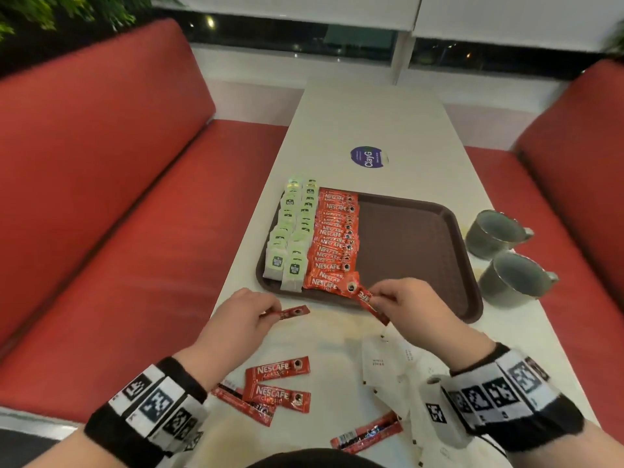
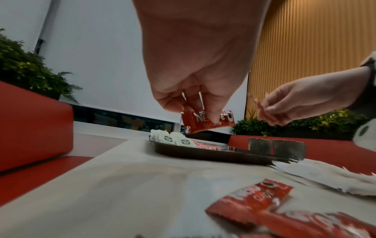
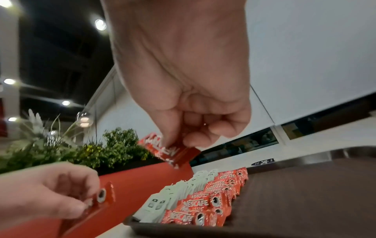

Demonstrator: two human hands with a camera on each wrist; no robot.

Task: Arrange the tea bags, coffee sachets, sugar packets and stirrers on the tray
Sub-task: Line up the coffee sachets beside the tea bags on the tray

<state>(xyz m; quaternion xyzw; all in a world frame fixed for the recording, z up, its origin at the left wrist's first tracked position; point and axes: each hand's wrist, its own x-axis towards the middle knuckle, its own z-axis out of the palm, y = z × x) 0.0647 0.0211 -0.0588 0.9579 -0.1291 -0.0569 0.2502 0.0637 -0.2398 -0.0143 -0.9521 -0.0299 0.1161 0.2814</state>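
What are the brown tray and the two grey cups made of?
The tray looks like hard plastic: dark brown, matte, with a fine grid texture and a moulded rim. The cups look like glazed ceramic: grey, thick-walled, slightly shiny, though that is less certain.

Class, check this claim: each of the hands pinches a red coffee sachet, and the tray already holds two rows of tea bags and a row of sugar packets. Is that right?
One error: the row beside the tea bags on the tray is red coffee sachets, not sugar packets, as the head view shows. Left hand and right hand do each pinch a sachet.
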